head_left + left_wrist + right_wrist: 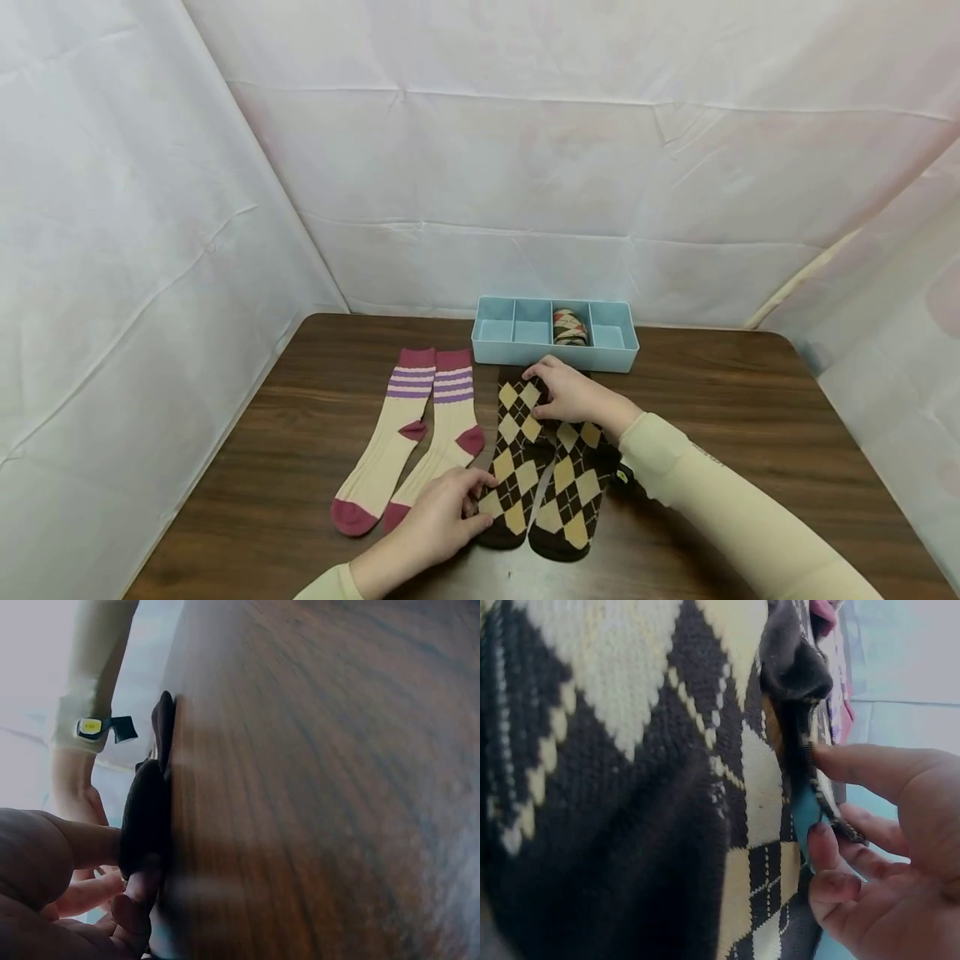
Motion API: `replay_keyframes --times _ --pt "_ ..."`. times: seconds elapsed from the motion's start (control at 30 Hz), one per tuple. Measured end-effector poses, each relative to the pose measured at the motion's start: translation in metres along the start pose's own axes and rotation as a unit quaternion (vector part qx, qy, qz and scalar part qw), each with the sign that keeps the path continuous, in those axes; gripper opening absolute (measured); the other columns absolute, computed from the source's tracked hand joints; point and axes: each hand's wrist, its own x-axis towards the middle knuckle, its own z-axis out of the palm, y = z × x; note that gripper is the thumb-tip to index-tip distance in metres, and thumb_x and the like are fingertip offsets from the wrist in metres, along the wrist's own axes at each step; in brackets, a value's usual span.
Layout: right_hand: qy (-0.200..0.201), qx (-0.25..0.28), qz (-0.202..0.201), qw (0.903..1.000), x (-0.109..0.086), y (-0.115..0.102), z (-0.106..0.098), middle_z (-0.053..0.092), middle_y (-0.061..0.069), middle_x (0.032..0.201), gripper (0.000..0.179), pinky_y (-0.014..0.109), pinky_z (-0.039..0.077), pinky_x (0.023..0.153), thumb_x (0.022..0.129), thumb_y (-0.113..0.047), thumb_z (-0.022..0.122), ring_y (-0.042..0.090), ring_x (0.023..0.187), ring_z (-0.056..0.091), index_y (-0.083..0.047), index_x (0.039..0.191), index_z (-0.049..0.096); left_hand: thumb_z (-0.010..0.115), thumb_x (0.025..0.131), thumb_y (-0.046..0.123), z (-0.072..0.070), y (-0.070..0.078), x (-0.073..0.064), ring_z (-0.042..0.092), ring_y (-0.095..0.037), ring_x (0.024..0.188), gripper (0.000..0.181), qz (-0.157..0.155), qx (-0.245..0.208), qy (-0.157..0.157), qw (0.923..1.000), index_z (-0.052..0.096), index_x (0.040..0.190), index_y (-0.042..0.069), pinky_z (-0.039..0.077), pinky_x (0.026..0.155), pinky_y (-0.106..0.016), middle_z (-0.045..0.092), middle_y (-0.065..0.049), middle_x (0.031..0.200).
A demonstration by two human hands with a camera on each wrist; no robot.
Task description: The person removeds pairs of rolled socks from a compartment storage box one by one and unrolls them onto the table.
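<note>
A pair of argyle socks in dark brown, cream and yellow lies flat, toes towards me. My right hand (566, 392) pinches the edge of the left argyle sock (517, 450) near its cuff; in the right wrist view the thumb is on one side of the knit (808, 735) and the fingertips (825, 844) on the other. Down at that sock's toe, my left hand (442, 512) holds its outer edge; the dark toe (146, 817) shows between the fingers in the left wrist view. The right argyle sock (573, 492) lies beside it, partly under my right forearm.
Cream socks (405, 442) with maroon toes and purple stripes lie flat on the left. Behind the argyle pair stands a light blue divided box (555, 356); a rolled patterned sock (570, 327) sits in its third compartment. White cloth (525, 167) hangs around the brown table (750, 417).
</note>
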Motion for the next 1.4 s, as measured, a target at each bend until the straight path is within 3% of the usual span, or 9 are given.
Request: replay_keyframes --times 0.13,0.2,0.33,0.47,0.7,1.4 --pt "-0.02 -0.003 0.004 0.9998 -0.001 0.001 0.003 0.05 0.02 0.147 0.065 0.051 0.052 0.104 0.098 -0.022 0.085 0.032 0.127 0.06 -0.003 0.153 0.056 0.089 0.088 0.007 0.004 -0.009 -0.001 0.052 0.0 0.078 0.039 0.037 0.035 0.017 0.9986 0.074 0.124 0.008 0.048 0.068 -0.026 0.055 0.007 0.094" --pt "-0.022 0.002 0.004 0.9997 -0.001 0.003 0.004 0.05 0.02 0.148 0.066 0.053 0.051 0.106 0.099 -0.023 0.085 0.034 0.13 0.059 -0.003 0.154 0.055 0.089 0.087 0.007 0.005 -0.01 -0.002 0.051 -0.001 0.079 0.039 0.042 0.044 0.021 0.9979 0.074 0.124 0.007 0.048 0.068 -0.027 0.055 0.006 0.095" --pt "-0.023 0.016 0.01 0.9996 -0.002 0.007 0.005 0.049 0.019 0.149 0.068 0.046 0.053 0.095 0.099 -0.025 0.085 0.024 0.104 0.064 -0.005 0.156 0.055 0.09 0.087 0.006 0.003 -0.005 -0.002 0.051 -0.001 0.081 0.04 0.02 0.046 0.013 0.9987 0.075 0.124 0.007 0.049 0.071 -0.026 0.056 0.006 0.095" --pt "-0.021 0.038 0.017 0.9989 -0.003 0.013 0.005 0.047 0.02 0.151 0.068 0.035 0.051 0.079 0.098 -0.025 0.085 0.013 0.079 0.057 -0.005 0.156 0.055 0.09 0.087 0.006 0.003 -0.003 -0.001 0.051 -0.002 0.08 0.041 0.02 0.061 0.015 0.9978 0.074 0.125 0.007 0.048 0.069 -0.027 0.056 0.006 0.095" --pt "-0.012 0.045 0.017 0.9988 -0.004 0.017 0.006 0.048 0.019 0.145 0.069 0.032 0.05 0.075 0.097 -0.026 0.087 0.01 0.078 0.055 -0.006 0.155 0.056 0.091 0.087 0.008 0.0 0.001 0.001 0.053 0.0 0.076 0.046 -0.018 0.032 0.0 0.9993 0.072 0.129 0.01 0.048 0.071 -0.025 0.055 0.005 0.096" --pt "-0.003 0.057 0.018 0.9982 -0.006 0.016 0.007 0.048 0.021 0.142 0.069 0.032 0.05 0.074 0.096 -0.026 0.087 0.01 0.078 0.055 -0.003 0.154 0.056 0.093 0.086 0.01 -0.004 0.001 0.005 0.053 -0.003 0.072 0.049 -0.037 0.006 -0.019 0.9991 0.072 0.13 0.013 0.047 0.069 -0.027 0.056 0.003 0.093"
